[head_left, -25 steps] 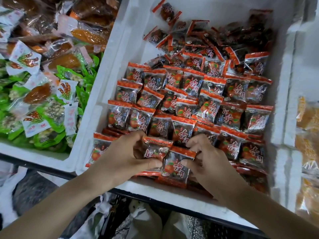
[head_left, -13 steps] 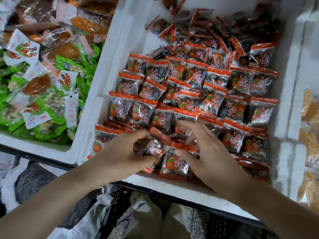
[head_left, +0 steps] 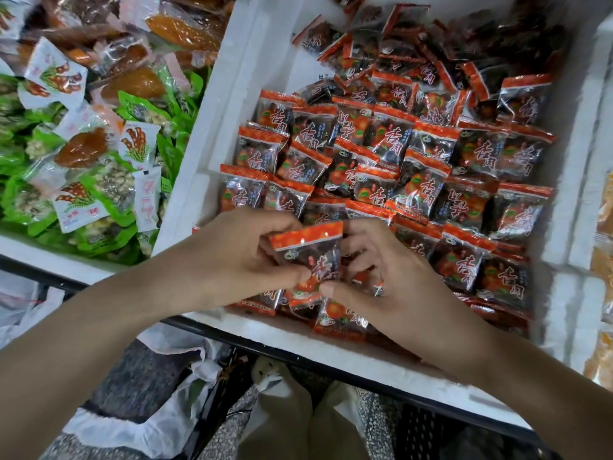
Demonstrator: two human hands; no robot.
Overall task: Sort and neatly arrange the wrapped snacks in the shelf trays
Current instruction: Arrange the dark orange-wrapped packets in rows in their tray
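My left hand (head_left: 232,260) and right hand (head_left: 394,290) both grip one red-topped snack packet (head_left: 310,255), lifted just above the near end of the white foam tray (head_left: 229,104). Left thumb and fingers pinch its left side. Right thumb tip is on its lower edge, with the fingers curled behind its right side. The packet is upright and slightly tilted, red band on top, dark contents showing through the clear film.

Under and beyond my hands, the matching packets (head_left: 421,187) lie in overlapping rows across the tray, red bands toward the far side. At the far end sits a loose pile (head_left: 428,48) of the same packets, jumbled and unsorted. A few more packets lie flat under my hands at the front rim.

The neighbouring tray on the left holds green and white packets (head_left: 99,184) mixed with brownish vacuum-packed ones. At the right edge is a strip of orange snacks (head_left: 604,224), too cropped to identify. White plastic bags (head_left: 159,423) lie on the floor below the shelf.
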